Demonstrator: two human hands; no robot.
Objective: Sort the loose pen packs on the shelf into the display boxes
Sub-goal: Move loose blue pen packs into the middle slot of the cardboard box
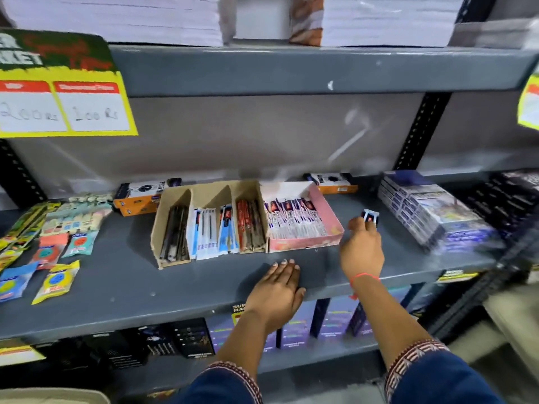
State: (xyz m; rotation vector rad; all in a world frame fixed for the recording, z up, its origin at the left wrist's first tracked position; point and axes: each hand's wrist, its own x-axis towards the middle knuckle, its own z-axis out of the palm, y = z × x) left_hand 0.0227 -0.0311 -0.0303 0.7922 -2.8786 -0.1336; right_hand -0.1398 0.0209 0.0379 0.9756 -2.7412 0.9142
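a loose pen pack (pixel 370 216) is pinched by the right hand (pixel 361 249); the left hand (pixel 277 290) lies flat, fingers together; placement into the pink display box (pixel 329 228) is judged next.

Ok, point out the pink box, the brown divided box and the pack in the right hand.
pink box (pixel 328 212), head view, right wall.
brown divided box (pixel 156 221), head view, left wall.
pack (pixel 370 216), head view, top end above the fingers.

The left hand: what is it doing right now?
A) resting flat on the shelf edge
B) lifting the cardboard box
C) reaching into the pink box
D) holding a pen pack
A: the left hand lies palm-down and empty on the grey shelf front edge.
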